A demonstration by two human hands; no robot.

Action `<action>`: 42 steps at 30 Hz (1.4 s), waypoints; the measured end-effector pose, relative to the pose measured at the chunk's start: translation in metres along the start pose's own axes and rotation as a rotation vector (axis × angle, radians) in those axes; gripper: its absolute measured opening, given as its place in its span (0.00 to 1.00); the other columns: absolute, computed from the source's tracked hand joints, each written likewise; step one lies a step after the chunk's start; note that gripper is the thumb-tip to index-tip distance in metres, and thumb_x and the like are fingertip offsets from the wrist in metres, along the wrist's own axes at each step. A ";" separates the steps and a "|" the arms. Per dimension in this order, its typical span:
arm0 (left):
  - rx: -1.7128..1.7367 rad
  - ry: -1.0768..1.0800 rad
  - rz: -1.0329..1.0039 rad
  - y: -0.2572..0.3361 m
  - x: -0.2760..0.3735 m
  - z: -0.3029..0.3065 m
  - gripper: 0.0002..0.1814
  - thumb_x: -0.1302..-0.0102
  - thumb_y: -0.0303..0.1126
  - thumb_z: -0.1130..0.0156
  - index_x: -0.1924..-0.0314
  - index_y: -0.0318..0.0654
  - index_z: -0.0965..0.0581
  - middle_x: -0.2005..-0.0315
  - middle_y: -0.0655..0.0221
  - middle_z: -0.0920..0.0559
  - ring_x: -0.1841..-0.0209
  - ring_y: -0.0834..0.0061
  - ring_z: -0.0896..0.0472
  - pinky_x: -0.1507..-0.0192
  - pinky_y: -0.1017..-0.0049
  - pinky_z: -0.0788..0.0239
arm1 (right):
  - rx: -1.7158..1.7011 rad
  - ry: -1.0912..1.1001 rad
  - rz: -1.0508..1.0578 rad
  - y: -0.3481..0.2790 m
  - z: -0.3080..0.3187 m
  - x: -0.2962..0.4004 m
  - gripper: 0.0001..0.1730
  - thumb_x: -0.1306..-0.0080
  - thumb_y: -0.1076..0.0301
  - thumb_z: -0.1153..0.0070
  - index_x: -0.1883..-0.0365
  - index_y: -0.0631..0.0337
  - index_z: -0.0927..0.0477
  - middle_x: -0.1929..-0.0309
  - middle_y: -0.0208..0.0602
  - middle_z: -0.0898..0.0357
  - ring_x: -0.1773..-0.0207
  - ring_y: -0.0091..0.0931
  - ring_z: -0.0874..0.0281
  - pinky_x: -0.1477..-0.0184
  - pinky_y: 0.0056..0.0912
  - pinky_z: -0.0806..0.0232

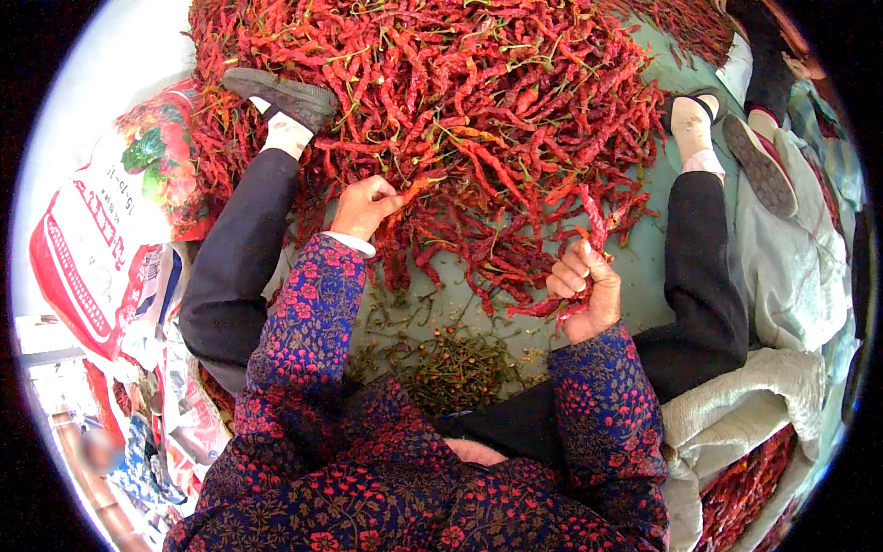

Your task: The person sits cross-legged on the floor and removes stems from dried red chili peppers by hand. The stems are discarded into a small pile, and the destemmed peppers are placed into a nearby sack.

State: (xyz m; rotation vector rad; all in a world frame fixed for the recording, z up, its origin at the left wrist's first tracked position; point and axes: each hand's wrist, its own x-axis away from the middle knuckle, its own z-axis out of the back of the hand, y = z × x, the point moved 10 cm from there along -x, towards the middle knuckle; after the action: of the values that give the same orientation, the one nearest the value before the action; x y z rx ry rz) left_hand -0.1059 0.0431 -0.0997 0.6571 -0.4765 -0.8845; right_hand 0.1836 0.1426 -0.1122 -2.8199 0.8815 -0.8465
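Note:
A large heap of dried red chili peppers (441, 103) spreads before me, between my outstretched legs. At its near edge, my left hand (365, 207) pinches an orange-red chili (419, 186) between thumb and finger. My right hand (586, 290), to the right of the heap's near edge, is closed around several red chilies (594, 217); some stick up above the fist and others poke out below it. Between my forearms and close to my body lies a small mound of plucked green-brown chili stems (459, 372), with loose bits scattered around it.
Printed woven sack (96, 255) stands left of my leg. On the right, an open pale sack (745, 393) holds more chilies (748, 490). Another person's shoe (762, 165) rests beside my right foot. A further chili heap (683, 27) lies at upper right. Someone appears at lower left.

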 end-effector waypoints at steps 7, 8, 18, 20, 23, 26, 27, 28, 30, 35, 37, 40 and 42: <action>-0.491 0.233 -0.475 0.104 0.003 0.010 0.07 0.48 0.26 0.42 0.66 0.38 0.24 0.70 0.64 0.22 0.65 0.62 0.25 0.61 0.69 0.34 | -0.021 0.006 -0.020 0.002 0.001 0.000 0.14 0.40 0.66 0.47 0.81 0.54 0.36 0.85 0.22 0.42 0.84 0.17 0.46 0.81 0.21 0.52; -0.450 0.240 -0.542 0.118 -0.003 0.006 0.07 0.47 0.26 0.43 0.66 0.39 0.24 0.69 0.66 0.23 0.63 0.63 0.27 0.61 0.69 0.35 | -0.010 -0.002 -0.021 0.002 0.000 0.000 0.14 0.40 0.66 0.47 0.81 0.54 0.36 0.85 0.22 0.42 0.84 0.17 0.46 0.81 0.21 0.52; -0.917 0.076 -0.706 0.133 -0.065 -0.093 0.07 0.49 0.27 0.48 0.68 0.39 0.25 0.70 0.65 0.29 0.60 0.65 0.29 0.66 0.68 0.32 | 0.003 0.007 -0.034 0.007 0.000 0.000 0.14 0.40 0.66 0.48 0.82 0.54 0.36 0.85 0.22 0.42 0.83 0.17 0.45 0.81 0.21 0.52; -0.944 0.056 -0.661 0.129 -0.068 -0.096 0.06 0.49 0.27 0.48 0.70 0.38 0.25 0.70 0.63 0.29 0.60 0.64 0.30 0.65 0.67 0.32 | 0.012 0.014 -0.040 0.007 0.000 0.000 0.14 0.40 0.66 0.48 0.82 0.55 0.36 0.85 0.22 0.42 0.83 0.17 0.45 0.81 0.21 0.52; -0.852 0.040 -0.659 0.128 -0.065 -0.078 0.05 0.51 0.30 0.44 0.74 0.37 0.26 0.71 0.61 0.29 0.60 0.59 0.30 0.63 0.65 0.33 | -0.014 -0.025 -0.056 0.009 -0.005 0.002 0.11 0.39 0.66 0.49 0.79 0.55 0.34 0.84 0.22 0.42 0.83 0.16 0.46 0.81 0.20 0.52; -0.579 0.017 -0.542 0.125 -0.056 -0.051 0.06 0.47 0.31 0.42 0.73 0.38 0.29 0.79 0.63 0.26 0.73 0.61 0.26 0.71 0.68 0.33 | -0.045 -0.046 -0.061 0.010 -0.004 0.003 0.09 0.39 0.67 0.49 0.77 0.56 0.33 0.83 0.21 0.42 0.83 0.16 0.46 0.81 0.19 0.52; -0.446 -0.045 -0.376 0.124 -0.048 -0.042 0.06 0.45 0.31 0.43 0.73 0.38 0.30 0.82 0.65 0.26 0.79 0.65 0.26 0.74 0.70 0.33 | -0.033 -0.037 -0.062 0.009 -0.003 0.002 0.11 0.39 0.67 0.49 0.79 0.56 0.34 0.84 0.22 0.42 0.83 0.17 0.45 0.81 0.20 0.52; -0.074 -0.140 -0.179 0.106 -0.042 -0.037 0.08 0.42 0.31 0.45 0.73 0.35 0.31 0.87 0.67 0.27 0.85 0.67 0.27 0.80 0.69 0.35 | -0.019 -0.035 -0.075 0.013 -0.005 0.002 0.14 0.39 0.66 0.48 0.82 0.55 0.36 0.85 0.23 0.42 0.83 0.17 0.45 0.81 0.21 0.52; 0.424 -0.289 0.082 0.083 -0.022 -0.044 0.08 0.38 0.31 0.48 0.71 0.35 0.31 0.84 0.69 0.27 0.86 0.79 0.30 0.85 0.79 0.41 | -0.003 -0.019 -0.081 0.016 -0.006 0.002 0.14 0.40 0.66 0.48 0.82 0.55 0.36 0.84 0.23 0.42 0.83 0.18 0.45 0.81 0.21 0.52; 0.821 -0.382 0.296 0.065 0.033 -0.065 0.07 0.36 0.35 0.49 0.67 0.39 0.29 0.81 0.73 0.29 0.83 0.85 0.34 0.83 0.84 0.44 | 0.060 -0.087 -0.081 0.024 -0.002 0.000 0.05 0.39 0.69 0.49 0.70 0.58 0.30 0.79 0.25 0.35 0.80 0.17 0.42 0.80 0.19 0.48; 0.761 -0.435 0.234 0.085 0.053 -0.075 0.08 0.36 0.35 0.49 0.68 0.39 0.29 0.80 0.73 0.29 0.82 0.85 0.34 0.81 0.84 0.44 | 0.199 0.024 -0.052 0.028 -0.004 0.004 0.05 0.39 0.70 0.48 0.66 0.60 0.29 0.73 0.29 0.29 0.78 0.18 0.38 0.78 0.20 0.44; 0.781 -0.443 0.227 0.101 0.072 -0.101 0.08 0.35 0.35 0.49 0.67 0.38 0.28 0.78 0.74 0.28 0.79 0.85 0.33 0.78 0.83 0.42 | 0.274 0.054 -0.043 0.039 -0.001 0.004 0.11 0.42 0.73 0.46 0.60 0.61 0.27 0.65 0.34 0.23 0.71 0.21 0.29 0.75 0.21 0.36; 0.801 -0.441 0.164 0.114 0.077 -0.114 0.09 0.35 0.35 0.49 0.66 0.37 0.28 0.77 0.74 0.27 0.75 0.86 0.32 0.74 0.83 0.40 | 0.303 0.064 -0.067 0.051 0.006 0.001 0.12 0.45 0.76 0.44 0.61 0.60 0.25 0.67 0.30 0.22 0.69 0.22 0.26 0.75 0.23 0.34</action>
State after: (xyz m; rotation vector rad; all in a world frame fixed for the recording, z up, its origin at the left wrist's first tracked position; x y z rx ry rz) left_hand 0.0705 0.0690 -0.0922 1.1321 -1.2994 -0.6621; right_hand 0.1620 0.0992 -0.1282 -2.5839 0.6079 -0.9901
